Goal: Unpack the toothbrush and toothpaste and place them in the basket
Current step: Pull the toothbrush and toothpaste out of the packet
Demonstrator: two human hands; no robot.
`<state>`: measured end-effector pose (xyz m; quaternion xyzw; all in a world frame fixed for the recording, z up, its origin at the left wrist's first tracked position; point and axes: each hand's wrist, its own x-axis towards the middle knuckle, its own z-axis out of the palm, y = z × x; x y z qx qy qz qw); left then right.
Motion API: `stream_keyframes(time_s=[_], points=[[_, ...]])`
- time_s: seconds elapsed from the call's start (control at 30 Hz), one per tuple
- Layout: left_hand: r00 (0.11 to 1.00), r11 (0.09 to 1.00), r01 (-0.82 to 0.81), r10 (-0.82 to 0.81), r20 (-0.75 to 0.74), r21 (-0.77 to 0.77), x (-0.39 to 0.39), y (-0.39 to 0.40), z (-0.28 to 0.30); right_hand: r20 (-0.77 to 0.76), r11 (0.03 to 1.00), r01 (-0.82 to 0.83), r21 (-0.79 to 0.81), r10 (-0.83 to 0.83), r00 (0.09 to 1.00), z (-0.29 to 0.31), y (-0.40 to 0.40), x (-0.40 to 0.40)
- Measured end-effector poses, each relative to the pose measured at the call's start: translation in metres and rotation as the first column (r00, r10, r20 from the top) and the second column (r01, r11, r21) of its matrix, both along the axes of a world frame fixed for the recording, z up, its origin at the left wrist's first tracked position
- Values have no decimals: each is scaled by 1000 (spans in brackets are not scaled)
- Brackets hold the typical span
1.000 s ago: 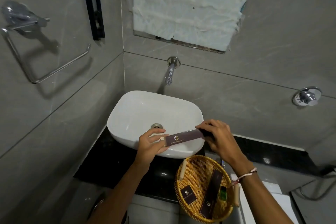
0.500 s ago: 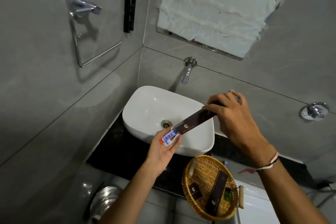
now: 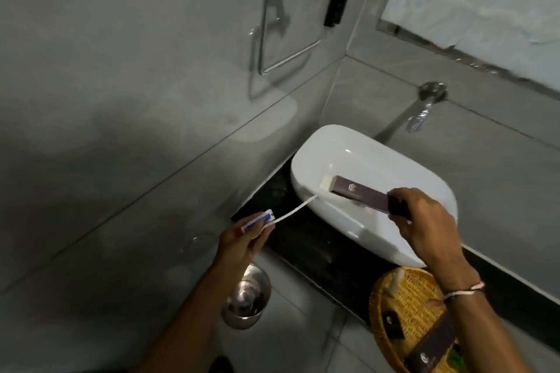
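My left hand [image 3: 239, 242] pinches a white toothbrush [image 3: 295, 209] together with a small white and blue toothpaste packet [image 3: 257, 221], held out to the left of the sink. The brush's far tip points toward the sink rim. My right hand [image 3: 424, 221] grips the far end of a long purple carton [image 3: 360, 192] above the white basin, its flap end open and facing left. The toothbrush is clear of the carton. The woven wicker basket [image 3: 403, 297] sits on the counter at the lower right, under my right forearm, with dark purple boxes inside it.
A white sink [image 3: 348, 148] stands on a black counter [image 3: 309, 248] with a wall spout [image 3: 419, 115] above it. A chrome towel ring [image 3: 272, 39] hangs on the left wall. A steel bin [image 3: 247, 303] stands on the floor below my left hand.
My left hand has pulled the toothbrush and toothpaste packet fully out of the carton and moved left. My right hand has lowered the carton over the basin. The camera turned left.
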<state>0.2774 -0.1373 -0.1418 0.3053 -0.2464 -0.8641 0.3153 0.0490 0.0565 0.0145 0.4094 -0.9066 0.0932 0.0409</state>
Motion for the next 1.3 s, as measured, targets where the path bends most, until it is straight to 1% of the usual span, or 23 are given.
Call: stream_keyframes(time_s=[0.07, 0.1, 0.17, 0.2, 0.23, 0.37, 0.43, 0.5, 0.57, 0.63, 0.73, 0.83, 0.93, 1.0, 1.07, 1.1, 1.13, 1.17, 1.2, 1.27, 1.3], points=[[990, 996, -74, 79, 118, -45, 27, -2, -9, 174, 996, 18, -85, -3, 985, -31, -11, 7], [979, 993, -102, 111, 171, -58, 41, 0, -16, 289, 989, 33, -142, 10, 957, -47, -19, 13], [959, 988, -146, 155, 240, -54, 66, 6, -33, 504, 961, 68, -267, 80, 860, -80, -35, 29], [946, 983, -177, 182, 269, -42, 78, 12, -44, 570, 946, 75, -315, 126, 812, -97, -42, 40], [930, 979, -204, 203, 307, -29, 89, 18, -55, 600, 930, 75, -360, 169, 782, -111, -48, 52], [865, 963, -269, 236, 443, 12, 127, 56, -124, 692, 912, 73, -405, 253, 676, -186, -72, 101], [840, 958, -285, 227, 493, 45, 140, 74, -160, 715, 915, 59, -400, 271, 645, -228, -84, 124], [806, 957, -286, 220, 550, 36, 149, 88, -200, 730, 922, 23, -387, 291, 618, -276, -90, 144], [766, 965, -262, 216, 606, -12, 156, 98, -239, 732, 938, -17, -346, 281, 621, -324, -92, 157], [731, 971, -240, 196, 653, -23, 163, 105, -279, 739, 958, -36, -284, 243, 629, -378, -93, 162], [713, 982, -187, 137, 688, -2, 174, 110, -328, 732, 982, -14, -188, 150, 665, -452, -98, 154], [706, 984, -177, 108, 700, 28, 177, 111, -369, 700, 995, -7, -102, 77, 710, -520, -108, 142], [696, 990, -140, 85, 713, 19, 176, 109, -397, 733, 996, 10, -84, 55, 678, -572, -120, 135], [668, 992, -123, 77, 740, 7, 174, 105, -407, 769, 998, 23, -67, 36, 638, -594, -125, 136], [647, 994, -106, 72, 759, -4, 173, 99, -409, 804, 997, 49, -56, 16, 594, -603, -123, 139], [643, 996, -91, 70, 763, -15, 172, 96, -407, 796, 998, 25, -49, 24, 604, -603, -119, 142], [637, 997, -70, 66, 768, -28, 172, 94, -403, 774, 999, -36, -37, 52, 631, -600, -113, 145], [637, 998, -52, 65, 768, -41, 170, 91, -399, 773, 993, -110, -36, 98, 627, -594, -104, 147], [633, 998, -29, 66, 772, -62, 169, 88, -394, 808, 981, -189, -42, 145, 571, -586, -94, 150], [616, 994, 34, 62, 785, -106, 164, 85, -379, 909, 935, -354, -12, 158, 386, -565, -73, 157], [608, 989, 74, 55, 792, -125, 162, 83, -370, 931, 902, -432, 15, 145, 335, -552, -65, 160]])
